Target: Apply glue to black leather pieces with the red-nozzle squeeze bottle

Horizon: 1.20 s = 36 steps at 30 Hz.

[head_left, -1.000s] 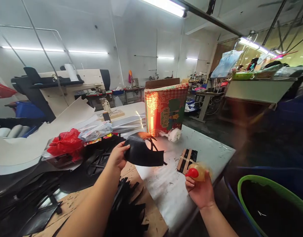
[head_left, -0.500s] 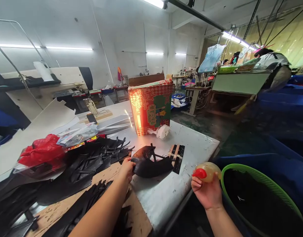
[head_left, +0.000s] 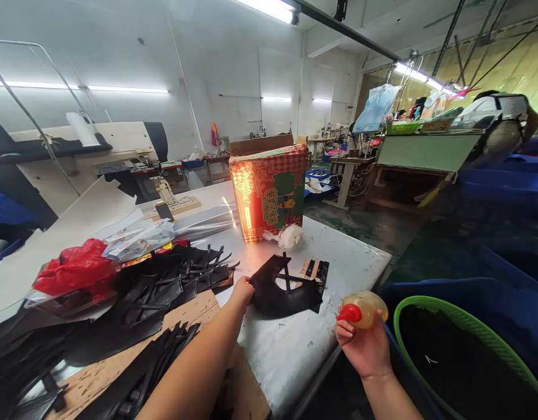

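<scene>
left hand (head_left: 243, 290) pins black piece (head_left: 286, 289) – right grip (head_left: 363, 344) holds, seemingly, glue bottle (head_left: 365, 307).

**Two bare arms out, one far forward, one close in**

The left arm stretches forward from the bottom edge of the view, forearm bare and nearly straight. The left hand (head_left: 243, 290) lies at its far end, palm down, with the fingers bent and pinched together at the tips. The right arm enters from the lower right, shorter in view and bent upward at the wrist. The right hand (head_left: 363, 345) sits nearer the body, back toward the camera, fingers curled in a closed grip, thumb on top.
</scene>
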### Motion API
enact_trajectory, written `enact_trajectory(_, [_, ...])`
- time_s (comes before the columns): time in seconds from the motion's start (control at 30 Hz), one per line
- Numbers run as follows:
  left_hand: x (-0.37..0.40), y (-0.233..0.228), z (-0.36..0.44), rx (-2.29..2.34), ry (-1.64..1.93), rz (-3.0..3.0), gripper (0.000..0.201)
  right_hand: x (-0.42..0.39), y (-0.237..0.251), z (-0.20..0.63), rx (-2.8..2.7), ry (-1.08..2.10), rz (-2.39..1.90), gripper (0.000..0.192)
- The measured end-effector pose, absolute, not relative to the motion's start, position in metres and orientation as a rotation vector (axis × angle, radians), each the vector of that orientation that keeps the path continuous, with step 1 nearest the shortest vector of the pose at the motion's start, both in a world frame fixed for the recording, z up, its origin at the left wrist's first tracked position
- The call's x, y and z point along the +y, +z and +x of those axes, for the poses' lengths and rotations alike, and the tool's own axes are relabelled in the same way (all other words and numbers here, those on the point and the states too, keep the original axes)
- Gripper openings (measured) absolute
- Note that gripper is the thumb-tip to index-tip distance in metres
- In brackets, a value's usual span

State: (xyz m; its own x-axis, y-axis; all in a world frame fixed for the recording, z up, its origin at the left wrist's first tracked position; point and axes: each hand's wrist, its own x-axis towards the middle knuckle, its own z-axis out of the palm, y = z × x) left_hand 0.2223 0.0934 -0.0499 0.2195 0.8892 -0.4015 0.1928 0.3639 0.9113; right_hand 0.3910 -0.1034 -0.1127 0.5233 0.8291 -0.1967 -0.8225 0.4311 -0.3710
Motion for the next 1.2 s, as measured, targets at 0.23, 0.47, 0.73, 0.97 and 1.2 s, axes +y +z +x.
enact_trajectory(0.23, [0.081, -0.007, 0.169, 1.307, 0.488, 1.651, 0.028, -0.098, -0.106, 0.382, -0.092, 1.080, -0.507, 0.053])
enact_trajectory(0.47, [0.011, 0.042, 0.048, 1.439, 0.150, 2.110, 0.008, -0.088, -0.100, 0.354, -0.177, 1.159, -0.642, 0.054])
enact_trajectory(0.73, [-0.054, 0.019, 0.010, 1.550, -0.294, 2.322, 0.031, -0.068, -0.072, 0.309, -0.336, 1.243, -0.656, 0.066])
enact_trajectory(0.97, [-0.057, 0.004, 0.008, 1.516, 0.011, 2.213, 0.010, -0.073, -0.067, 0.278, -0.482, 1.126, -0.709, 0.071])
enact_trajectory(1.2, [-0.050, 0.004, 0.015, 1.423, 0.365, 1.701, 0.024, -0.082, -0.073, 0.263, -0.764, 0.923, -0.827, 0.051])
